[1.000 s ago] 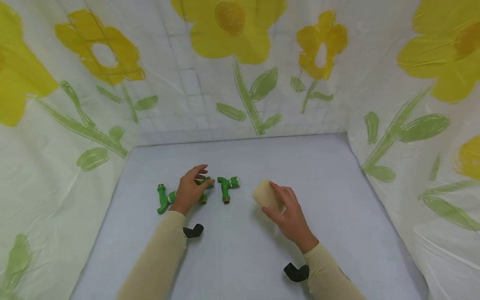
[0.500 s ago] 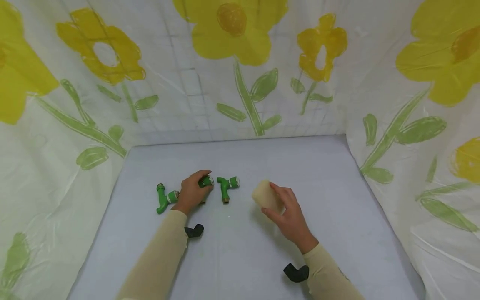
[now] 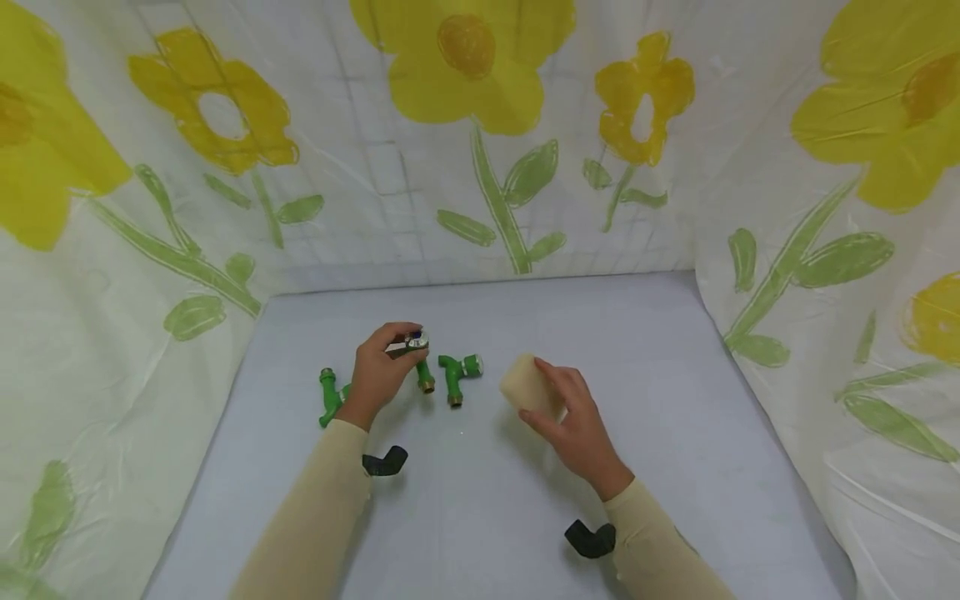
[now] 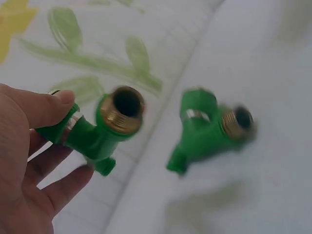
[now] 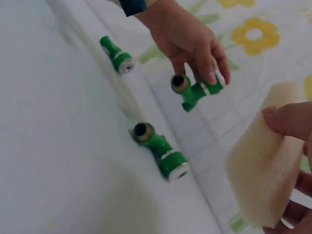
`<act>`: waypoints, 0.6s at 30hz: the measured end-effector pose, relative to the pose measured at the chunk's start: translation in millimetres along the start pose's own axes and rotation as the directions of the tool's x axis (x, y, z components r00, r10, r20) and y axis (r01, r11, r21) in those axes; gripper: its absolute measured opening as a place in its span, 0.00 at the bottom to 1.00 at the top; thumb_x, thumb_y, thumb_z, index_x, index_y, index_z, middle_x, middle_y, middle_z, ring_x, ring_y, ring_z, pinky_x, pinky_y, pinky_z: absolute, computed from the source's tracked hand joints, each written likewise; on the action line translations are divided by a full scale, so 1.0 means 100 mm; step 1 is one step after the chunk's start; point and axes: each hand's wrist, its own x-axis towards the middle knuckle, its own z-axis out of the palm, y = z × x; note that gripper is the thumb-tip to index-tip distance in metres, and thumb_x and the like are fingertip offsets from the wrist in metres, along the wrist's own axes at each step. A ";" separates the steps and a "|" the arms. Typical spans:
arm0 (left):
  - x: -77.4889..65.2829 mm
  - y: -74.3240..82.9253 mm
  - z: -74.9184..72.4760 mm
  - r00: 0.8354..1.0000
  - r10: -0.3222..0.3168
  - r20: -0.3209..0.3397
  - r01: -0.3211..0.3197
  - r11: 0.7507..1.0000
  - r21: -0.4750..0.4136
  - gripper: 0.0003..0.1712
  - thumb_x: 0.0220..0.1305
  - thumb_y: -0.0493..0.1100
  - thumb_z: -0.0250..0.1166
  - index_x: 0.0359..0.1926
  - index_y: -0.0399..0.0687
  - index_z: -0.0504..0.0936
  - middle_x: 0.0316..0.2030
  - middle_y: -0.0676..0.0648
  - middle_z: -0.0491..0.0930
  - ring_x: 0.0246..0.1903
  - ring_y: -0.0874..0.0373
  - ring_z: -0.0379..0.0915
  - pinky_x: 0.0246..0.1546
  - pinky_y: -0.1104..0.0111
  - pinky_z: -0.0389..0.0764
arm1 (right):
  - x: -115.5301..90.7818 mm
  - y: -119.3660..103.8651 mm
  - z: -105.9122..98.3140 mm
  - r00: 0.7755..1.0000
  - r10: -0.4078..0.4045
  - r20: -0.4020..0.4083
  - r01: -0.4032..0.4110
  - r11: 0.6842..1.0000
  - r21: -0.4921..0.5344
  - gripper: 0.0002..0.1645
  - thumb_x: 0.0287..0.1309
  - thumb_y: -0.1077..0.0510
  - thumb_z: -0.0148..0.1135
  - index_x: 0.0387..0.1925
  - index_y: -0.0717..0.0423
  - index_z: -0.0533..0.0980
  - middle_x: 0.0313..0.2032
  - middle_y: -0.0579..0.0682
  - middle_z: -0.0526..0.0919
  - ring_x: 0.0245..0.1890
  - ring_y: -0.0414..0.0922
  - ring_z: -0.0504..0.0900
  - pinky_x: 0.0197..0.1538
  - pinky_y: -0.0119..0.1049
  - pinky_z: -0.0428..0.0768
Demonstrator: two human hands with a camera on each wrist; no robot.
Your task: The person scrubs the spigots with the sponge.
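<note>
Green tap (image 3: 423,372) raised off the pale table (image 3: 487,517), its knob pinched by the left hand (image 3: 378,371); the right hand (image 3: 581,429) grips a cream sponge (image 3: 528,387). The left wrist view reveals the tap's hollow brass mouth (image 4: 126,105) (turned from sight in the head view). Two other taps (image 3: 453,383) lie nearby; flowered white sheeting (image 3: 637,246) rises behind and at both sides.

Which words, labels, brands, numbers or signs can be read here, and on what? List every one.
None can be read.
Silvery end cap of the green tap in the left hand: dark marks, too small to read.
Second tap, lying to its right: marks on its pale cap, too blurred to read.
Sponge in the right hand: no lettering shows.
</note>
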 end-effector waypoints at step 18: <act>-0.11 0.87 0.16 0.969 0.210 0.129 -0.137 0.894 -0.427 0.24 0.68 0.21 0.71 0.63 0.34 0.83 0.60 0.37 0.82 0.60 0.44 0.79 0.60 0.60 0.83 | 0.22 -0.67 0.15 0.958 -0.274 0.091 0.265 0.960 0.095 0.47 0.62 0.63 0.82 0.79 0.53 0.70 0.65 0.52 0.74 0.65 0.53 0.73 0.58 0.56 0.82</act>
